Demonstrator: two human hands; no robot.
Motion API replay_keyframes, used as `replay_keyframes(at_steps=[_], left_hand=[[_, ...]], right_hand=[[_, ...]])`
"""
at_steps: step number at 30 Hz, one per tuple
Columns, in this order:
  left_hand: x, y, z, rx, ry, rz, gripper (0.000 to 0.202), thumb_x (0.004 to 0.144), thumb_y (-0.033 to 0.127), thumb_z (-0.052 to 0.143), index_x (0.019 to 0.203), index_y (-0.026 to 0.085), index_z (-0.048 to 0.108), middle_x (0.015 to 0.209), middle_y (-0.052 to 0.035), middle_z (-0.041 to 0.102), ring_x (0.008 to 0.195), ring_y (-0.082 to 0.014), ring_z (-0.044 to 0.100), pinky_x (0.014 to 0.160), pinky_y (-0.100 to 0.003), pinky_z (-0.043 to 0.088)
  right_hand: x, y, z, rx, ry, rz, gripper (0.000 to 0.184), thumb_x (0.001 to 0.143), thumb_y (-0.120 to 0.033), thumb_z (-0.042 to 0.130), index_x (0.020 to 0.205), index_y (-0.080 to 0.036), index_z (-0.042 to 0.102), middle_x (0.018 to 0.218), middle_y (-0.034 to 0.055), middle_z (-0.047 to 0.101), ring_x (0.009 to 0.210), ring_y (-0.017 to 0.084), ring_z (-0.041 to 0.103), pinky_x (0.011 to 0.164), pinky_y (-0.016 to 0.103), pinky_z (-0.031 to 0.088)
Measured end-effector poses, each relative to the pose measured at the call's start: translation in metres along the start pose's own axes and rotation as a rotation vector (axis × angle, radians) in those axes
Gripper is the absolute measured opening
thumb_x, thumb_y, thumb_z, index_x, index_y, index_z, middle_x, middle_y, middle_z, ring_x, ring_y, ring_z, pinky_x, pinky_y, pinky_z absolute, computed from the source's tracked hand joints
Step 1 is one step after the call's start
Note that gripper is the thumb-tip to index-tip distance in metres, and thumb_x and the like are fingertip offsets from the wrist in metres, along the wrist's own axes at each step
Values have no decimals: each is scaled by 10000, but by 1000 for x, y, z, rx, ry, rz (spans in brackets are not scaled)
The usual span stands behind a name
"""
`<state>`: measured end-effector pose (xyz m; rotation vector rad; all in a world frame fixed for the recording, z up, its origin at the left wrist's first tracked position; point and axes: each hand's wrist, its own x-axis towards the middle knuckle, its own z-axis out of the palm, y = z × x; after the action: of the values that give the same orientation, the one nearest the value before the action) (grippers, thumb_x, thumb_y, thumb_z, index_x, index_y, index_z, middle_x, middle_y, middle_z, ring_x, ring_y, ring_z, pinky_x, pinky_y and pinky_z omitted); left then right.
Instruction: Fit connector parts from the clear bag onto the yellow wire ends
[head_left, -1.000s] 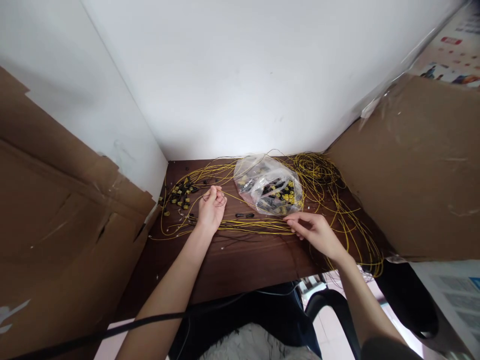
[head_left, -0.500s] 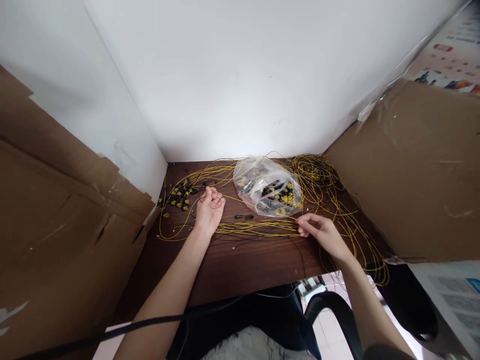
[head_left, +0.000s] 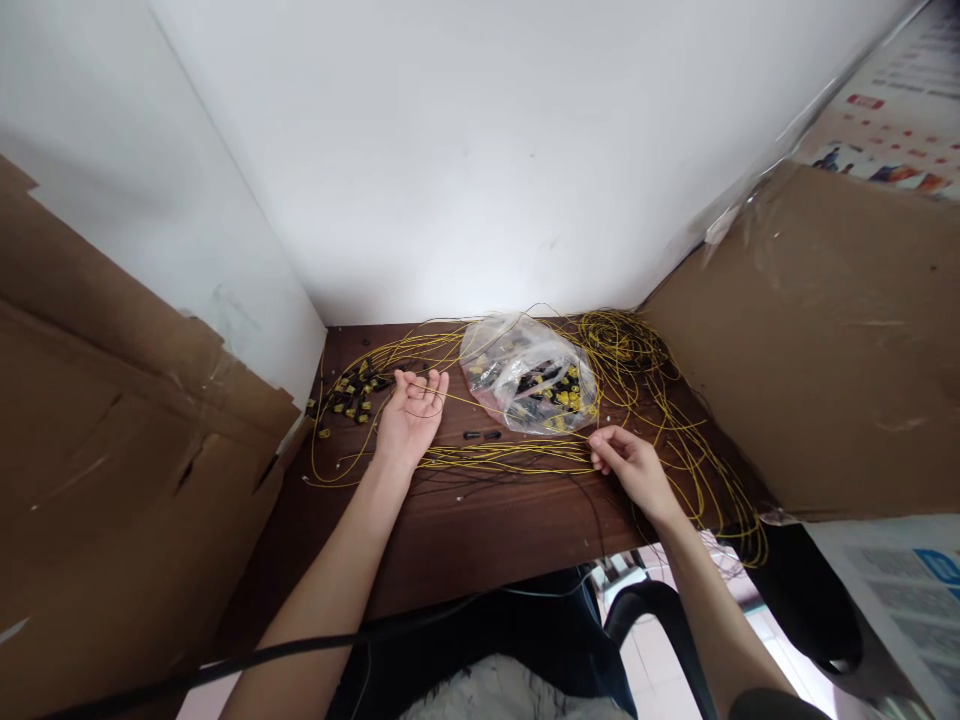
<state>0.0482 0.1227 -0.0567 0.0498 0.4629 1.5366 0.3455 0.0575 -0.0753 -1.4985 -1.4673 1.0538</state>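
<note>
A thin yellow wire [head_left: 517, 414] stretches fairly straight between my two hands, passing in front of a clear plastic bag. My left hand [head_left: 409, 425] has its palm turned up, with the wire at its thumb and across its loosely curled fingers. At the other end, my right hand [head_left: 634, 470] pinches the wire between thumb and forefinger. Small black and yellow connectors [head_left: 351, 392] lie in a cluster left of my left hand. Below the hands a bundle of yellow and black wires [head_left: 510, 458] runs along the table.
The plastic bag [head_left: 525, 375] holds many black and yellow connectors. A coil of yellow wire [head_left: 622, 340] lies at the back right, with strands hanging over the front edge. Two small black pieces [head_left: 481, 435] rest before the bag. Cardboard [head_left: 840, 370] and white walls enclose the brown table [head_left: 450, 550].
My left hand has shifted slightly left and its fingers have spread a little from a tighter pinch. The right hand keeps its pinch on the wire. The whole view has shifted slightly.
</note>
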Motion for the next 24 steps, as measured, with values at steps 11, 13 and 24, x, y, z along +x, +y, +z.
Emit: replay_keyframes(at_steps=[11,13,24], left_hand=[[-5,6,4,84,-174,-76,221,833,252,584,657,136,518,539,51,427,505,-46,477,456,-140,416],[-6,6,4,129,-186,-75,222,806,254,620,651,131,518,547,51,426,507,-45,468,442,-138,400],[-4,-1,-2,649,-215,92,309,687,335,723,564,108,552,526,32,401,514,-56,428,407,-141,299]], right_hand=[[3,-17,2,-125,-32,172,327,862,-537,392,841,-213,430,762,55,717,670,163,670,652,291,511],[2,-20,1,-17,-39,205,360,834,-571,431,822,-211,413,797,78,724,707,177,680,681,304,517],[-8,-50,-16,232,-96,104,284,815,-476,561,837,-198,508,1006,88,693,1083,221,586,998,382,378]])
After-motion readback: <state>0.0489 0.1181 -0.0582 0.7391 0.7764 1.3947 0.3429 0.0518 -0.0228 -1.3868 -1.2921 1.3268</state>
